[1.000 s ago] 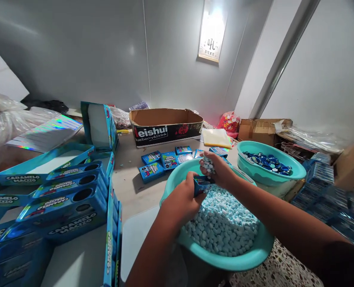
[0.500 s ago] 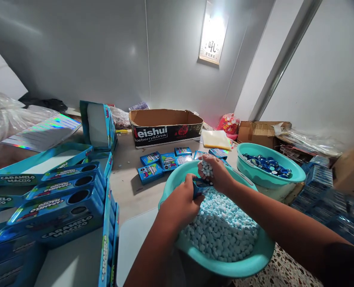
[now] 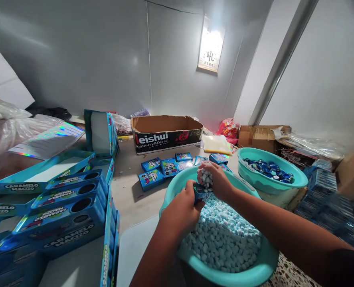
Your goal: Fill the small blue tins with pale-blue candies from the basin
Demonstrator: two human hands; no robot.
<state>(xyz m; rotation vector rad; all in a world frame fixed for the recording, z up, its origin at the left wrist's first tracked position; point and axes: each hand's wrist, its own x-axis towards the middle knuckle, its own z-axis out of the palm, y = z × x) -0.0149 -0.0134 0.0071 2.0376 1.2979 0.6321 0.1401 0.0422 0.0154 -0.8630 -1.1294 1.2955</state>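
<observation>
Well to the left of our 2 hands, blue CARAMELO MACIZO trays [image 3: 21, 186] are lying in a stack, and printed blue cartons [image 3: 72, 233] with dark circles on top are sitting nearer to us. Beyond them, upright blue trays [image 3: 100, 133] are standing together. Ahead of our hands, an open cardboard box [image 3: 167, 140] is resting on the table [image 3: 125, 191], while flat blue packs [image 3: 152, 180] are lying between it and our fingers. Our left hand [image 3: 185, 209] is gripping 1 small blue box [image 3: 198, 193], its thumb bent along the side, and we are holding that box above the turquoise basin [image 3: 268, 263]. Just beside it, our right hand [image 3: 218, 181] is curling around a handful of pale candies [image 3: 206, 178] near the box's far end; we cannot tell whether those fingers are touching the box. Below both hands, loose candies [image 3: 224, 243] are filling much of the basin. To the right of our right hand, a second basin [image 3: 254, 181] is holding shiny dark blue pieces [image 3: 269, 169].
</observation>
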